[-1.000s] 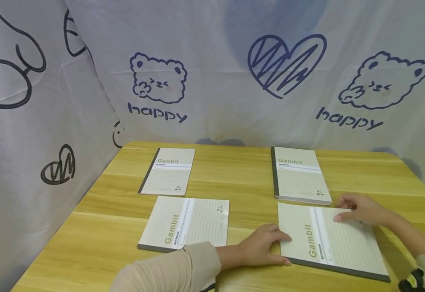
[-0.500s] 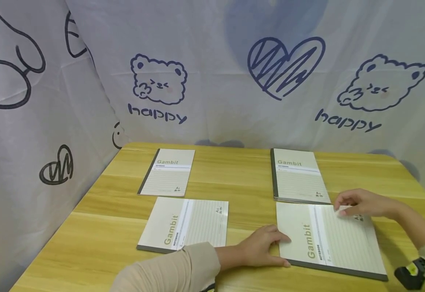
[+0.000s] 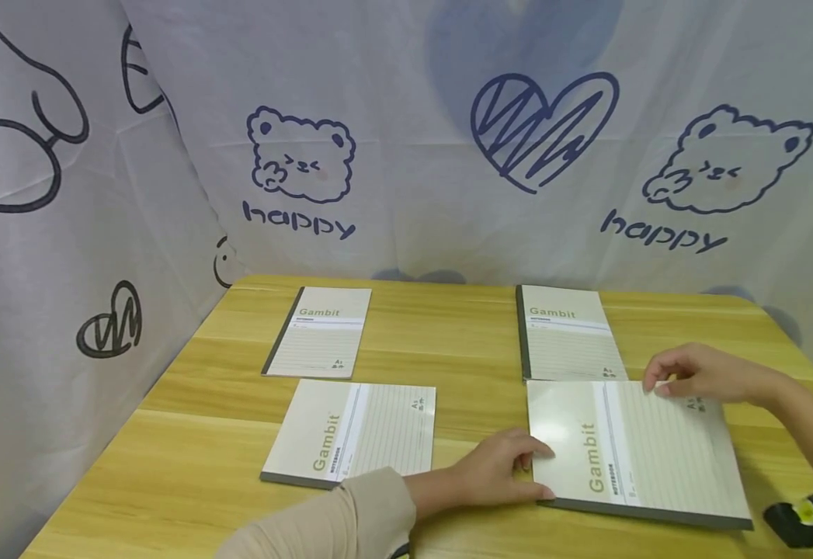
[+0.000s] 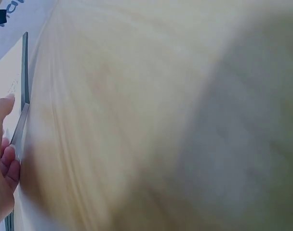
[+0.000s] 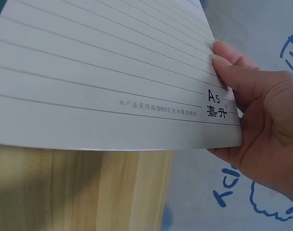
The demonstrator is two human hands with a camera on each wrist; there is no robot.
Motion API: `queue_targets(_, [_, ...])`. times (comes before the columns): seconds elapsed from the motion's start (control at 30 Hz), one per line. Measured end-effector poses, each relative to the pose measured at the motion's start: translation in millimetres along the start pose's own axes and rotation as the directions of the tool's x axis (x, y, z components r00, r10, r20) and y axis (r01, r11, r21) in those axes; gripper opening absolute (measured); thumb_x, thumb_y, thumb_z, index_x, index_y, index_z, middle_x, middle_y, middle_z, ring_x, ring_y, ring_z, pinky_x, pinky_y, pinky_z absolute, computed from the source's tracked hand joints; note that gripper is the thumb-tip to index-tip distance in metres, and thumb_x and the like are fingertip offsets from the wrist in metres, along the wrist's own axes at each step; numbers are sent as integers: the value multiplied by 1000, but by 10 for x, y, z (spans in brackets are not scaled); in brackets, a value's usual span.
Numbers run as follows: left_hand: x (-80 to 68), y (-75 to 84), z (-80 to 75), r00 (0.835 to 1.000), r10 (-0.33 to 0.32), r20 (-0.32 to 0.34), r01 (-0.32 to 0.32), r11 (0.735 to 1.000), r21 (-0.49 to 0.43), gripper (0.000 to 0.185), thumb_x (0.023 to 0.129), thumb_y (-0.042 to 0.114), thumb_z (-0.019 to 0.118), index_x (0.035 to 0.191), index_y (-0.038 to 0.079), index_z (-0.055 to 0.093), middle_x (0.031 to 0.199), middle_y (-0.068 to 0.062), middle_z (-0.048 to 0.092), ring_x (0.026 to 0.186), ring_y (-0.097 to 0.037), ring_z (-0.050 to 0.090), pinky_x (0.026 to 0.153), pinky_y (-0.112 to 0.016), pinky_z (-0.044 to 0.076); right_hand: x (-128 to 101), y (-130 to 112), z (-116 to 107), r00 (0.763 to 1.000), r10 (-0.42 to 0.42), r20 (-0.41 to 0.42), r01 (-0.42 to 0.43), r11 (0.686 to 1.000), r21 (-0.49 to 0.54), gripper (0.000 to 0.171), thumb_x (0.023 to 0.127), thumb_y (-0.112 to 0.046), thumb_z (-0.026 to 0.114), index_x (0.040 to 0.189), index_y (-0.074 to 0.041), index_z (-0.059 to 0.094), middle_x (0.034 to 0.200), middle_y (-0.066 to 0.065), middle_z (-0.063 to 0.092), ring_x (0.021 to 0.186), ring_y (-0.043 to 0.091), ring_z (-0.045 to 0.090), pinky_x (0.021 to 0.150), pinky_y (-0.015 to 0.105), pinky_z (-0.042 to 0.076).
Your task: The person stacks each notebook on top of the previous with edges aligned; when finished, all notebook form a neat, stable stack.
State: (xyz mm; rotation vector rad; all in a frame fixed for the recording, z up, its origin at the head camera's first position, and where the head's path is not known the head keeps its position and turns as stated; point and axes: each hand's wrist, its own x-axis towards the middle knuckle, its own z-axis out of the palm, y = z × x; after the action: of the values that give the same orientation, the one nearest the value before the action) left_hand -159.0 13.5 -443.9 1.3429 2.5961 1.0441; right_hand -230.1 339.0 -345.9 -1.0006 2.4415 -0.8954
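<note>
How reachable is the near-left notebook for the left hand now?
Probably yes, after letting go: the left hand grips the near-right notebook, but only its own sleeve partly overlaps the near-left notebook in the head view.

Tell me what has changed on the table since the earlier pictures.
The right hand has moved up, raising the far edge of the near right notebook, which now overlaps the near edge of the far right notebook in the head view. The left hand stays at its left side. The far left notebook and near left notebook lie as before.
</note>
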Motion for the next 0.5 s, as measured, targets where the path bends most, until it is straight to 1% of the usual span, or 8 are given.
queue_targets(0.07, [-2,1,-3,999,-14,-35,14,1000,-16,39,78,23,75,111,6,64,81,1,56,71,3,41,65,-1,35,-10,-39,-19,1000,-3,-21,3,1000,-16,14,89,1,54,91,-9,64,86,-7,62,72,5,51,58,20,39])
queue_targets(0.13, [-5,0,-8,997,-38,-72,35,999,-40,38,78,21,75,111,6,64,80,0,57,71,3,42,65,-1,36,-22,-81,-33,998,15,-55,-16,999,-28,15,90,1,53,92,-10,64,89,-10,62,76,4,51,61,19,41])
queue_targets(0.2, [-14,-5,-15,992,-70,-107,62,996,-71,35,79,21,74,109,5,64,78,0,57,69,3,43,65,-3,38,-34,-120,-40,995,34,-97,-37,999,-31,16,91,0,52,94,-9,64,92,-13,63,78,4,51,64,19,43])
queue_targets(0.27, [-25,-13,-19,986,-101,-135,87,991,-101,30,81,20,71,107,5,65,75,1,56,66,4,42,63,-4,39,-43,-152,-34,986,64,-152,-68,997,-19,15,91,-1,52,95,-8,64,92,-15,62,78,4,51,64,19,42])
queue_targets(0.37, [-46,-23,-22,978,-133,-161,111,984,-136,23,84,19,68,102,4,67,70,1,57,62,6,41,59,-4,39,-49,-190,-2,967,87,-241,-87,996,9,15,91,0,52,96,-7,65,90,-14,62,75,7,50,60,20,40])
queue_targets(0.5, [-61,-46,-20,974,-136,-180,111,984,-140,19,85,16,67,99,4,68,70,0,59,62,7,41,59,-4,39,-20,-245,132,927,68,-370,-62,998,29,16,89,3,54,94,-6,65,82,-11,60,66,11,46,52,24,37])
